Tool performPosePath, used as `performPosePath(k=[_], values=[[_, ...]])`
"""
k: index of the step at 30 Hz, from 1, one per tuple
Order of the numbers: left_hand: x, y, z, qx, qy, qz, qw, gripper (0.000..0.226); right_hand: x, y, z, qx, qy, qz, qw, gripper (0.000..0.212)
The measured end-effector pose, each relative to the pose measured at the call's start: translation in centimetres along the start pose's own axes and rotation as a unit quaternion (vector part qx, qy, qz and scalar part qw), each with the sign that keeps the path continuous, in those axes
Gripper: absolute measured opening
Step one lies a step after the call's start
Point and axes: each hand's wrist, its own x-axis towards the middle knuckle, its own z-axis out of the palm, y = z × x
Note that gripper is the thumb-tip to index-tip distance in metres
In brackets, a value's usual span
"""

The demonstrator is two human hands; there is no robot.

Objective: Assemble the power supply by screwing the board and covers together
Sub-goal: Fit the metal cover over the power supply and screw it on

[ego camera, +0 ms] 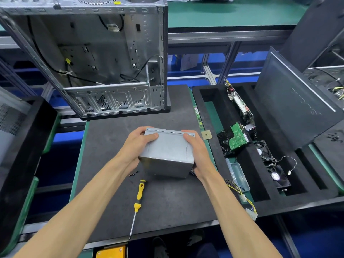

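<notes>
Gripping the power supply [168,152] between both palms, left hand [137,144] and right hand [198,151] curled over its sides. Plain grey metal box, closed lid up, cables trailing right. Just below my grip: loose screws [133,174], yellow-handled screwdriver [137,203] on the mat [111,146].

electronics assembly workshop | open computer case [104,58] | foam parts tray [247,175] | screwdriver [138,202]
</notes>
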Motion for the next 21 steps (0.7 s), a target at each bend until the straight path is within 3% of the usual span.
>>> performPosePath(k=[7,21], values=[[0.1,0.0,0.3,0.006,0.021,0.006,1.000,0.026,0.3,0.4,-0.6,0.017,-0.027,-0.006,0.999,0.032],[0.1,-0.4,1.2,0.001,0.071,0.046,0.996,0.022,0.7,0.2,-0.3,0.007,0.013,-0.034,0.999,0.022]])
